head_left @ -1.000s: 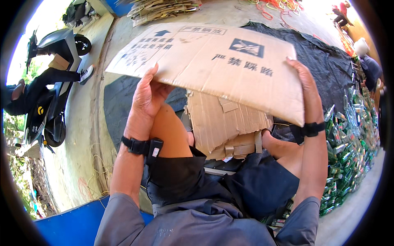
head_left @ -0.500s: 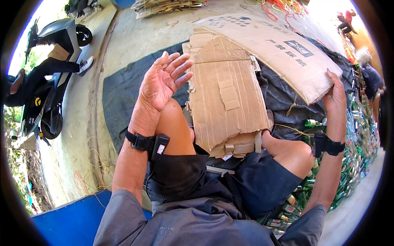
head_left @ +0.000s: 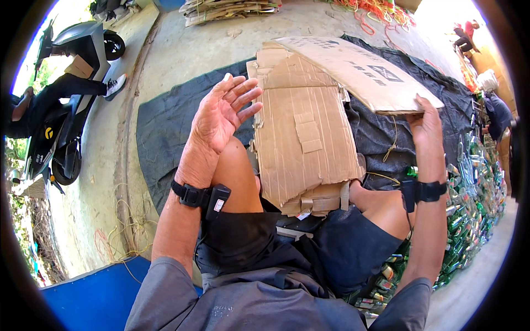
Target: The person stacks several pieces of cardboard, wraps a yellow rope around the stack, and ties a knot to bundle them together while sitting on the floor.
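Observation:
My right hand (head_left: 425, 120) grips the near right edge of a large printed cardboard sheet (head_left: 359, 70), which is held tilted; its far left part overlaps a stack of flattened cardboard (head_left: 303, 121). That stack lies between my legs, brown and ribbed, with a small patch of card on its top piece. My left hand (head_left: 227, 107) is raised palm up over my left knee, beside the stack's left edge, with fingers apart and nothing in it. Each wrist wears a black strap with a small device. Under the stack spreads a dark cloth (head_left: 171, 110).
Many green glass bottles (head_left: 469, 220) are heaped to my right. A motor scooter (head_left: 72, 110) with a seated person's leg is at left. More flattened cardboard (head_left: 226, 11) is piled at the far side, near tangled red rope (head_left: 381, 14). Another person (head_left: 497, 113) bends at far right.
My right hand has moved left and slightly inward with the printed sheet, which now sits lower and more tilted. My left hand has barely moved.

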Motion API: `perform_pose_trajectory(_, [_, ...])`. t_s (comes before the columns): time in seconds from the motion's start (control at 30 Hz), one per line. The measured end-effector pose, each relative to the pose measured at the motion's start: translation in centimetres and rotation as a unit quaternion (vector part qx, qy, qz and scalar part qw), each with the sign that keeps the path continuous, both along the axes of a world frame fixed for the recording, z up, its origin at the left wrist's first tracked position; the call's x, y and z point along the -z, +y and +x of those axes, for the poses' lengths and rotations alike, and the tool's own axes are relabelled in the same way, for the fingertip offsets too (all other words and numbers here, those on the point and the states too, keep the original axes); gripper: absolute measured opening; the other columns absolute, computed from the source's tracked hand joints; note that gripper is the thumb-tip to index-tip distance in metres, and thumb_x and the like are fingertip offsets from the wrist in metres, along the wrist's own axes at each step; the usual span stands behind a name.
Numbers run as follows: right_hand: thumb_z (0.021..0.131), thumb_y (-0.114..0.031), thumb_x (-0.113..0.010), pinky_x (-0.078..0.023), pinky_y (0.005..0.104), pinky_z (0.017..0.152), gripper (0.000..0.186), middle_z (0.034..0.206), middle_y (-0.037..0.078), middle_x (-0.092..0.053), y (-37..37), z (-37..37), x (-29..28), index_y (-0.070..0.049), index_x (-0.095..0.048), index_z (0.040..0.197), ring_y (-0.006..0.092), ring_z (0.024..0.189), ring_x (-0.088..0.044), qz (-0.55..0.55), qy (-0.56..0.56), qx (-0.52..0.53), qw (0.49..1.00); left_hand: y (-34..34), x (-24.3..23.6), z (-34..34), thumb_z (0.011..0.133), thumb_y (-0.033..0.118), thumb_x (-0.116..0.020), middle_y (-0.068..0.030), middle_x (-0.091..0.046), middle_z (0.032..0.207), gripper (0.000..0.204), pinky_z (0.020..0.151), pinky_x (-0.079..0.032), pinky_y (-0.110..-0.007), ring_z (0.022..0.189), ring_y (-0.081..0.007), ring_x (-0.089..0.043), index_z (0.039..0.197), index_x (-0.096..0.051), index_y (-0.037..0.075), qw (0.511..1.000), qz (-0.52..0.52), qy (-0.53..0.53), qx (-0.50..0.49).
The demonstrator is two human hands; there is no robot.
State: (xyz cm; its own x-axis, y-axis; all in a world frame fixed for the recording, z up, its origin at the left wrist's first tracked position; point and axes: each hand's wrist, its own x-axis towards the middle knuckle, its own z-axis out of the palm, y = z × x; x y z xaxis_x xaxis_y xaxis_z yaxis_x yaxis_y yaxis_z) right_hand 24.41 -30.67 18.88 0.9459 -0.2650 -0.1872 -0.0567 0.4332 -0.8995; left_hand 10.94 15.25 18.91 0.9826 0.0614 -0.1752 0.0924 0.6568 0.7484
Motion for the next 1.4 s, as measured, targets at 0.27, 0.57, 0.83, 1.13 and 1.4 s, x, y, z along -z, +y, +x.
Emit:
perform_pose_trajectory(0.27, [0.089, -0.008, -0.072, -0.062, 0.046, 0.085, 0.045, 0.122, 0.014, -0.065, 8.7, -2.8, 11.3, -0.002, -0.055, 0.131, 0.03, 0.106, -0.068, 0.06, 0.088, 0.054, 0.993, 0.7, 0.1, -0.7, 0.102, 0.038, -0.061, -0.0187, -0.065, 0.132, 0.047, 0.099, -0.058, -0.042, 0.119, -0.0271, -0.066, 0.129, -0.059, -0.001, 1.0, 0.006, 0.004, -0.02])
perform_pose_trajectory(0.57, [0.086, -0.006, -0.075, -0.055, 0.0466, 0.081, 0.036, 0.116, 0.01, -0.064, 13.1, -12.9, 31.4, -0.005, -0.055, 0.116, 0.0253, 0.098, -0.065, 0.094, 0.233, 0.106, 0.962, 1.2, 0.0, -1.0, 0.102, 0.038, -0.061, -0.019, -0.064, 0.134, 0.05, 0.099, -0.058, -0.042, 0.119, -0.026, -0.066, 0.131, -0.057, -0.002, 0.999, 0.029, 0.011, -0.039])
perform_pose_trajectory(0.83, [0.09, -0.009, -0.074, -0.049, 0.054, 0.082, 0.042, 0.124, 0.011, -0.06, 11.9, -15.6, 37.3, -0.008, -0.049, 0.124, 0.0307, 0.109, -0.06, 0.129, 0.287, 0.037, 0.948, 1.2, 0.2, -0.7, 0.103, 0.039, -0.059, -0.02, -0.062, 0.137, 0.054, 0.101, -0.056, -0.041, 0.121, -0.0265, -0.065, 0.135, -0.054, -0.004, 0.998, 0.035, 0.016, -0.041])
perform_pose_trajectory(1.13, [0.093, -0.009, -0.069, -0.049, 0.0573, 0.089, 0.047, 0.131, 0.013, -0.058, 12.0, -16.6, 36.8, -0.006, -0.046, 0.134, 0.0352, 0.115, -0.06, 0.132, 0.316, -0.002, 0.939, 0.9, -0.2, -0.5, 0.102, 0.039, -0.061, -0.019, -0.06, 0.14, 0.057, 0.102, -0.055, -0.041, 0.123, -0.0258, -0.063, 0.137, -0.051, -0.005, 0.997, 0.055, 0.03, -0.045])
perform_pose_trajectory(1.4, [0.096, -0.013, -0.065, -0.046, 0.0673, 0.103, 0.051, 0.135, 0.025, -0.053, 12.0, -17.7, 36.4, 0.008, -0.041, 0.136, 0.0477, 0.125, -0.055, 0.139, 0.309, -0.04, 0.94, 0.9, -0.2, -0.2, 0.103, 0.039, -0.06, -0.0197, -0.059, 0.14, 0.058, 0.102, -0.056, -0.041, 0.123, -0.0253, -0.063, 0.139, -0.05, -0.005, 0.997, 0.059, 0.026, -0.045])
